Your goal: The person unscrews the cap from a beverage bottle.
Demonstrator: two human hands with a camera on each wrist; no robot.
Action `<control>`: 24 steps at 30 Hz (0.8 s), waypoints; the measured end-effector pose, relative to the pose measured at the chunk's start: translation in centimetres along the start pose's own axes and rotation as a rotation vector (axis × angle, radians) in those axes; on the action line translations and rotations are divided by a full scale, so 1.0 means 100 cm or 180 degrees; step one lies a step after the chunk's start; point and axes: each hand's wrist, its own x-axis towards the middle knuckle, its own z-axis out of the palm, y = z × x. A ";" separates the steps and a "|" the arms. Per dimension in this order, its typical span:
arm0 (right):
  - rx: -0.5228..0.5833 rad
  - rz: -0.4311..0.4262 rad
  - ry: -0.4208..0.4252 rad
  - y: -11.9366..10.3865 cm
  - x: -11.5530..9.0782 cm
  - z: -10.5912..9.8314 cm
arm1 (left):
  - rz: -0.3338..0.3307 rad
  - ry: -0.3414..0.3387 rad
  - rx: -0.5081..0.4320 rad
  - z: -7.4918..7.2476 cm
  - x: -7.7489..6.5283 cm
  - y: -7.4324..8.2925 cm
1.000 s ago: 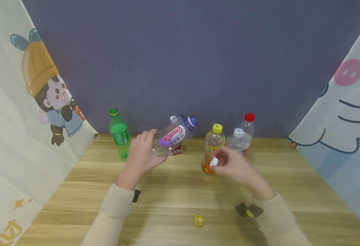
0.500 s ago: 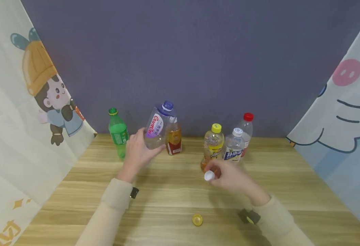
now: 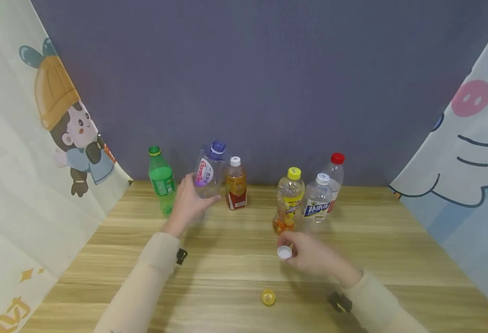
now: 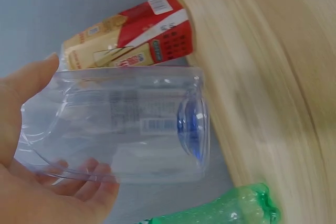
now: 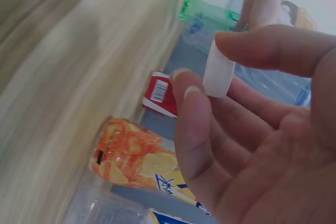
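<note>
My left hand (image 3: pixel 188 200) grips a clear plastic bottle (image 3: pixel 208 172) with a Ganten label and a blue, uncapped neck. The bottle leans slightly right at the back of the table, beside the green bottle (image 3: pixel 162 182). In the left wrist view its see-through base (image 4: pixel 191 124) points toward the wood, and the thumb and fingers lie on opposite sides. Nearer the front, my right hand (image 3: pixel 312 252) pinches a white bottle cap (image 3: pixel 284 252) between thumb and fingers. The cap's ribbed side (image 5: pixel 219 72) shows in the right wrist view.
An amber bottle (image 3: pixel 236 187) with a white cap stands right of the held bottle. Farther right stand a yellow-capped bottle (image 3: pixel 289 199), a white-capped bottle (image 3: pixel 317 199) and a red-capped bottle (image 3: pixel 336 173). A loose yellow cap (image 3: pixel 268 297) lies near the front. A dark panel (image 3: pixel 244 83) closes the back.
The clear bottle has swung from a rightward tilt to nearly upright and shifted left, uncovering the amber bottle. My right hand has come toward the front with the white cap.
</note>
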 end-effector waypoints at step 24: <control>-0.0642 -0.0059 -0.0288 -0.002 -0.018 0.035 | -0.0482 0.0125 -0.0686 0.007 0.034 -0.024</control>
